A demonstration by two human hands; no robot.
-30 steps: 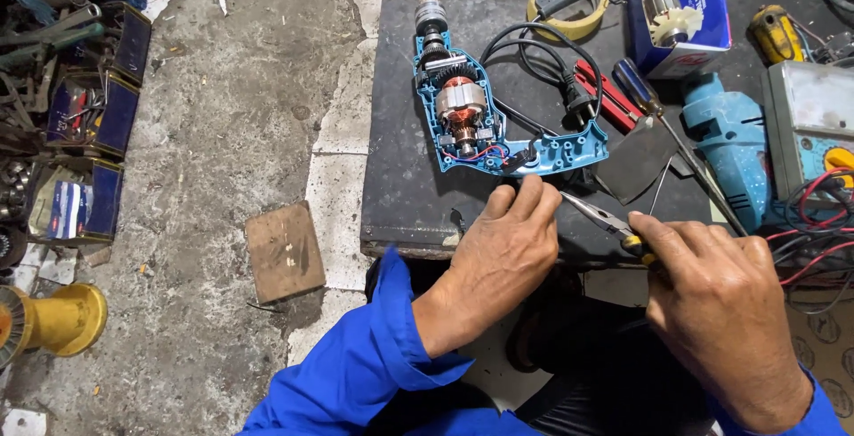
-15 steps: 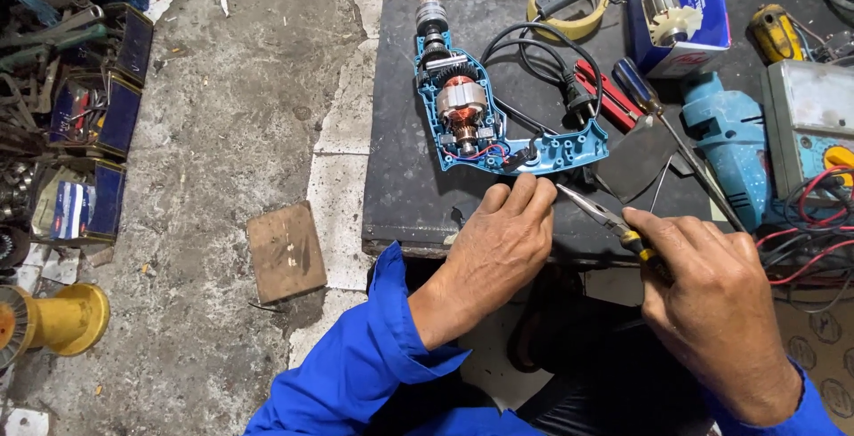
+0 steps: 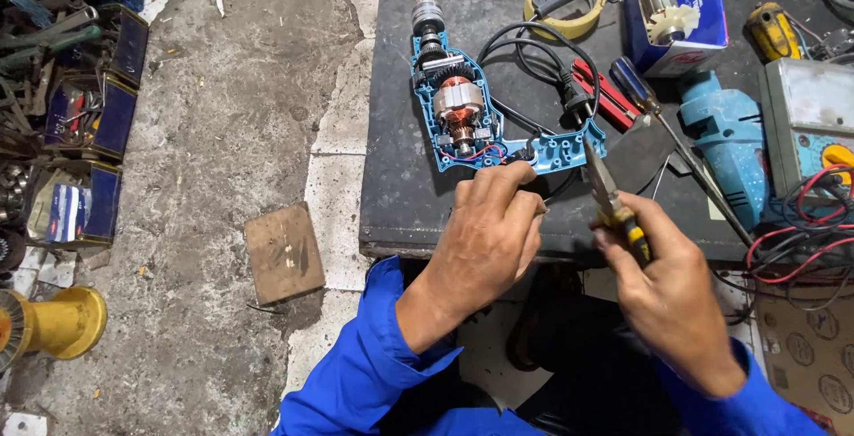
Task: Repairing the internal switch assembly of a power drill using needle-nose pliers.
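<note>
1. The opened drill [image 3: 467, 116] lies near the tabletop's [image 3: 400, 196] front edge, blue half-shell off, copper armature exposed; reassembly looks undone.
2. Left hand [image 3: 489, 236]: fingers pinched at the wiring by the handle; what they grip is hidden.
3. Right hand [image 3: 663, 289]: fingers closed round yellow-handled pliers [image 3: 609, 196], tips raised.
4. A blue-and-white carton [image 3: 680, 22] holding a spare armature sits toward the far right corner; a yellow tape roll [image 3: 565, 0] lies beside it.

- One head-worn view looks steeply down, close over the dark work board [image 3: 400, 187].
- Concrete floor [image 3: 222, 133] fills the left; no second view shares it.
</note>
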